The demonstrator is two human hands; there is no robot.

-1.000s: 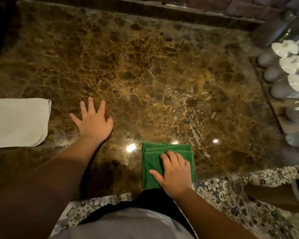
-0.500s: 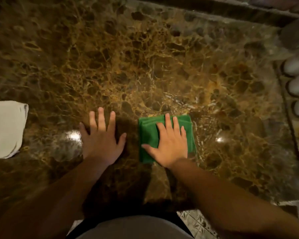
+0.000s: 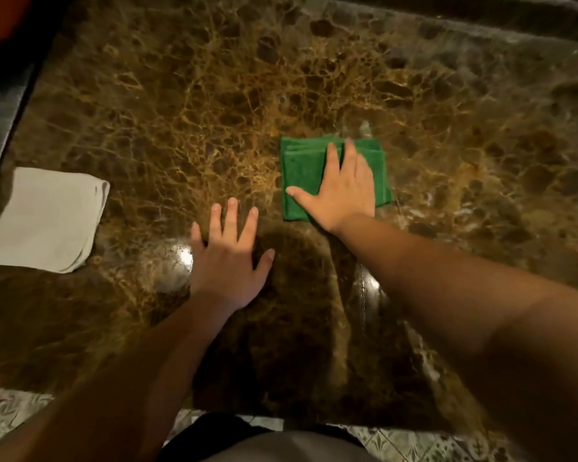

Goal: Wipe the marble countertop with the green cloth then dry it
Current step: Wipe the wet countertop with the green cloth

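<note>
A folded green cloth (image 3: pixel 301 171) lies flat on the brown marble countertop (image 3: pixel 181 105), near its middle. My right hand (image 3: pixel 342 188) presses on the cloth with the palm down and fingers stretched over it. My left hand (image 3: pixel 229 261) rests flat on the bare marble, fingers spread, just left of and nearer to me than the cloth. It holds nothing. A folded white cloth (image 3: pixel 47 218) sits at the counter's left edge. Wet streaks shine on the marble to the right of the green cloth.
The counter's left edge (image 3: pixel 17 111) drops to a dark gap. A raised dark ledge (image 3: pixel 481 35) runs along the back. Patterned floor tiles (image 3: pixel 7 418) show below the near edge, beside my body.
My right hand has pushed the green cloth away from me, from the near edge toward the counter's middle. My left hand stays flat on the marble. The view has shifted forward.
</note>
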